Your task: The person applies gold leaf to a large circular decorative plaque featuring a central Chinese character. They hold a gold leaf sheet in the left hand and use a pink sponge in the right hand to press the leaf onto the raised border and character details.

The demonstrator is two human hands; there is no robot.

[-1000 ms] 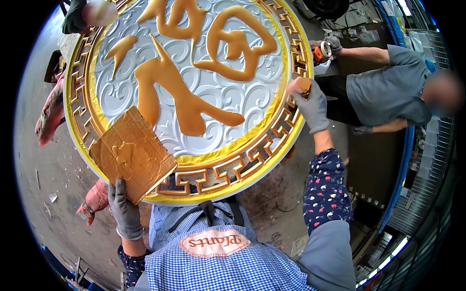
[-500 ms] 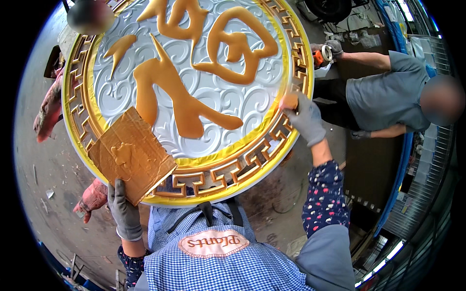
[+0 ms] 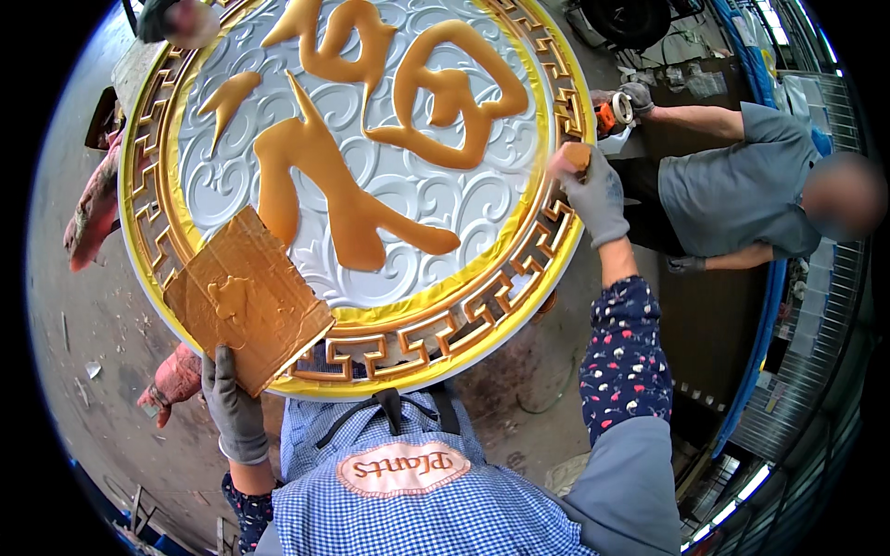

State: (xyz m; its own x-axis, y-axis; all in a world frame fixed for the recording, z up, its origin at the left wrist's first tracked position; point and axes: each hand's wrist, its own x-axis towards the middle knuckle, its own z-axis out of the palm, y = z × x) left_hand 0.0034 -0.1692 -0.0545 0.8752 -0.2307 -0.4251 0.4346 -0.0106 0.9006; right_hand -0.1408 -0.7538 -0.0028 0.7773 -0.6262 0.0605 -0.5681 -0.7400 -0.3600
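Gloved in grey, my left hand [image 3: 235,408] grips the lower edge of a square piece of cardboard [image 3: 246,338], coated in gold-brown paint with a wet puddle in its middle. The cardboard overlaps the near left rim of a large round panel. My right hand [image 3: 601,199], also gloved, pinches a small paint-stained sponge [image 3: 575,159] at the panel's right border. The panel has a gold key-pattern border [image 3: 371,360], yellow masking tape [image 3: 417,301] inside it, and a white scroll relief [image 3: 482,204] bearing a large gold character [image 3: 338,208].
At the right stands a co-worker [image 3: 718,176] whose gloved hand is at an orange tool [image 3: 607,117] and a pale ring beside the panel. Pinkish wrapped supports [image 3: 176,378] stick out at the left. A black wheel [image 3: 632,17] is beyond the panel; metal racking [image 3: 788,371] lines the right.
My right hand and the sponge have moved up and slightly right along the border. My left hand and the cardboard have shifted only slightly.
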